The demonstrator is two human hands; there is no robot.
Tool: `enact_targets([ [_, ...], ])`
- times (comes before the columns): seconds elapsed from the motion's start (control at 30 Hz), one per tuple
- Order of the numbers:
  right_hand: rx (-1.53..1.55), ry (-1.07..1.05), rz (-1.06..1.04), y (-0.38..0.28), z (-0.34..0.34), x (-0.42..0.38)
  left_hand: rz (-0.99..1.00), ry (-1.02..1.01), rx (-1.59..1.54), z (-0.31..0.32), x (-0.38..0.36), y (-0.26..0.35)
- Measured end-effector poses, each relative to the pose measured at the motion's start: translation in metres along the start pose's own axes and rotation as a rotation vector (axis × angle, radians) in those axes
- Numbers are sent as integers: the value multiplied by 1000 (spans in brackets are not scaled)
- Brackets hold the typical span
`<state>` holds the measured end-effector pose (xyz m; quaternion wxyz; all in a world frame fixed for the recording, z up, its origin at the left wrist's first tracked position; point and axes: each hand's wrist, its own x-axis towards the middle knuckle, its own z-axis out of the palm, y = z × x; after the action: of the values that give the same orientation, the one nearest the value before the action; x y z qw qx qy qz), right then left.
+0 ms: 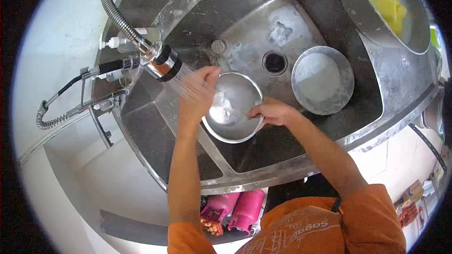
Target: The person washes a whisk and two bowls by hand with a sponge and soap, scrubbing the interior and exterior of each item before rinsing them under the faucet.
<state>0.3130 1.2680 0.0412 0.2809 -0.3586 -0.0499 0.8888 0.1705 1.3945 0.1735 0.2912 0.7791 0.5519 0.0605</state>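
Observation:
A round metal bowl is tilted over the sink, in front of the drain. My left hand is at the bowl's upper left rim, with water from the spray head running over it. My right hand grips the bowl's right rim, the thumb inside and the fingers beneath. A second metal bowl, holding cloudy whitish water, stands in the sink to the right. Foam lies on the sink floor behind the drain.
A large metal vessel with a yellow cloth is at the upper right. Bottles stand left of the sink, near the faucet hose. A steel divider separates the basins. Pink cylinders are below the front edge.

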Motion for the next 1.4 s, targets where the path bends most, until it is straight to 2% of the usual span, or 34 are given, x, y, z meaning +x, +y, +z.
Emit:
enact_targets([
  [0.1,44,-43,45,1,15,8,-212,-91,-89,-26,-12,0],
  [0.13,68,-38,1,-1,19,11,-282,-102,-138,-33,-17,-1],
  [0.17,92,-29,-44,-4,23,14,-259,-124,-80,-36,-25,-13],
  [0.27,128,8,-114,-20,24,11,-342,17,41,-33,-53,-20],
  [0.37,132,80,-245,-34,27,2,-649,100,-271,-5,-80,-18],
  [0.43,178,156,-340,-32,32,1,-906,50,-755,32,-82,-17],
  [0.5,272,250,-431,-31,39,4,-764,101,-1298,70,-77,-4],
  [0.6,432,134,-345,-36,25,-4,-707,216,-1343,100,-58,15],
  [0.63,417,139,-406,-39,20,-4,-587,287,-1235,109,-56,13],
  [0.7,390,149,-531,-48,11,-7,-567,367,-963,102,-53,26],
  [0.73,258,245,-476,-52,8,-11,-554,403,-823,94,-52,37],
  [0.77,128,338,-423,-59,7,-17,-552,425,-912,84,-45,52],
  [0.8,0,427,-368,-65,3,-21,-463,404,-814,83,-47,48],
  [0.83,13,0,-363,-40,-63,-1,-376,385,-712,82,-51,37],
  [0.9,431,-1,-379,-38,-66,28,-229,391,-1022,79,-49,16],
  [0.97,527,-27,-441,-42,-68,35,-149,348,-865,70,-44,7],
  [1.03,128,-39,-624,-50,-70,35,-115,349,-803,64,-41,-2],
  [1.1,-454,25,-843,-89,-34,-16,-111,392,-799,64,-41,-14],
  [1.13,-432,13,-849,-96,-27,-18,-102,412,-780,62,-41,-16],
  [1.2,-381,62,-1005,-98,-9,-16,-56,444,-678,46,-40,-5],
  [1.3,-802,253,-1154,-94,-11,-5,-12,403,-309,36,-45,-12],
  [1.4,-861,256,-1161,-98,-8,-1,-20,376,0,33,-52,-40],
])
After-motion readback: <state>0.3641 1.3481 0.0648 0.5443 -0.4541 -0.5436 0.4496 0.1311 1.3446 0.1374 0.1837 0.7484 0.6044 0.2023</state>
